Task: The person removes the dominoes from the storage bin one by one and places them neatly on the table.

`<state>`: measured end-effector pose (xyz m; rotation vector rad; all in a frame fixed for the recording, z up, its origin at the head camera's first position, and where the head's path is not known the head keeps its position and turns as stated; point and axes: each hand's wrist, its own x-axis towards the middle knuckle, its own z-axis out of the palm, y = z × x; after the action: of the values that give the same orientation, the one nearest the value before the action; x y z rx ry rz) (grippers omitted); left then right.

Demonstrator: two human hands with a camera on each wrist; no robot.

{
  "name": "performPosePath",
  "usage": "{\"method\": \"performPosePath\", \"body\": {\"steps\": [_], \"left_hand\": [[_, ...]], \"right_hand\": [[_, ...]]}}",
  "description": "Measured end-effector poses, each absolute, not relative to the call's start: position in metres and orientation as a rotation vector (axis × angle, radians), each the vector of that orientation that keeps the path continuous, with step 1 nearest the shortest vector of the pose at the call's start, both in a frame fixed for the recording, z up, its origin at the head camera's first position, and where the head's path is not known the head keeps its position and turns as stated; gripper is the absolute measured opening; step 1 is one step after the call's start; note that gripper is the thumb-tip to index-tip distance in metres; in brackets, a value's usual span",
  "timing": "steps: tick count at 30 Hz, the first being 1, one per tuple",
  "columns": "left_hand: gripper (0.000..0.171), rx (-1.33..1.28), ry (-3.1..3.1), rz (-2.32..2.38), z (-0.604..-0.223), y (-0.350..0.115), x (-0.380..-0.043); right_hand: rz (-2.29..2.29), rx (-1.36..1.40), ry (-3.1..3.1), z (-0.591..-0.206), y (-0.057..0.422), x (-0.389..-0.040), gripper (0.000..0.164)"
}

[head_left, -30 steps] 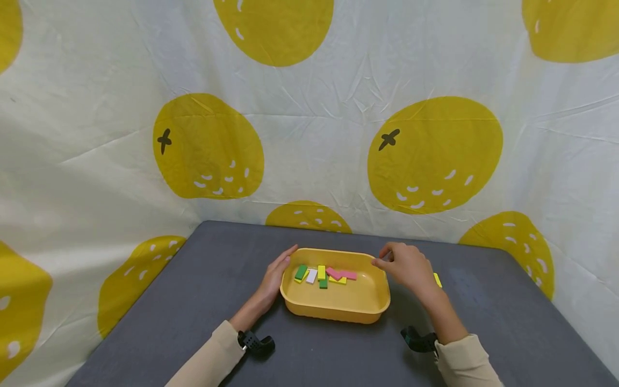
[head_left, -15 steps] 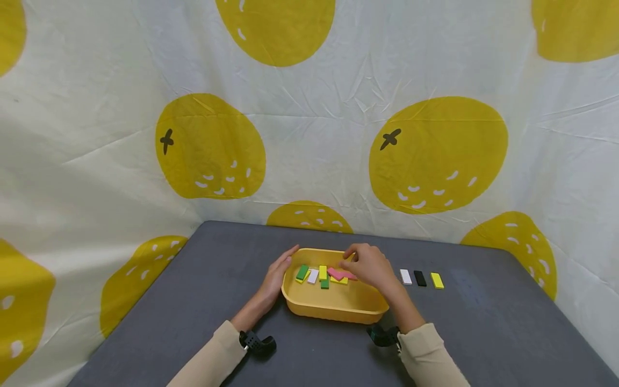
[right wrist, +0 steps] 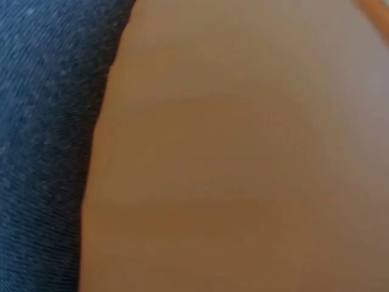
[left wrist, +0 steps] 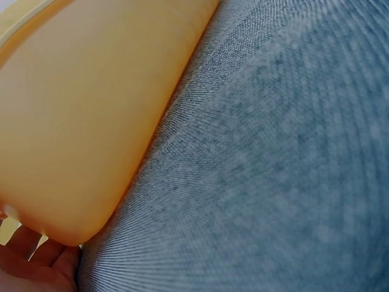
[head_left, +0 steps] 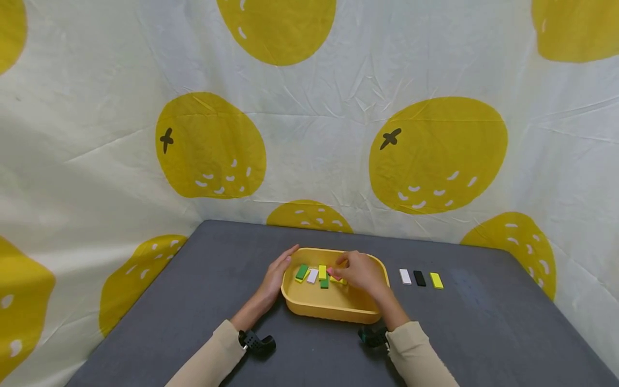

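We see the left hand (head_left: 274, 278) resting along the left edge of the yellow tray (head_left: 333, 313), its fingers straight. The right hand (head_left: 362, 275) dips inside, fingers at a pink block (head_left: 331, 270) near the tray's middle — whether clamped, we cannot tell. White (head_left: 405, 277), black (head_left: 419, 278) and yellow blocks (head_left: 437, 280) line the worktop (head_left: 483, 317) — off the tray's right edge.

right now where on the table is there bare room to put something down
The dark table is bare right of the yellow block outside the tray and left of the left hand. Crowded: the tray's middle, where loose blocks lie bunched beside the right hand.
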<state>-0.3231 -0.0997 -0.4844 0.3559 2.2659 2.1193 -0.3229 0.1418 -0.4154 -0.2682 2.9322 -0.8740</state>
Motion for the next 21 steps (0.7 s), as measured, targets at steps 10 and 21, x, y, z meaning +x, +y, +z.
{"method": "performPosePath", "body": {"steps": [10,21], "left_hand": [[0.049,0.343,2.275,2.099,-0.4859,-0.1005,-0.3221],[0.049,0.354,2.265,2.112,-0.4851,-0.0996,-0.3229]], "right_hand": [[-0.806,-0.264,2.929,-0.4249,0.1437,-0.3223,0.03],[-0.781,-0.257,2.948,-0.4268,0.1453,-0.324,0.026]]}}
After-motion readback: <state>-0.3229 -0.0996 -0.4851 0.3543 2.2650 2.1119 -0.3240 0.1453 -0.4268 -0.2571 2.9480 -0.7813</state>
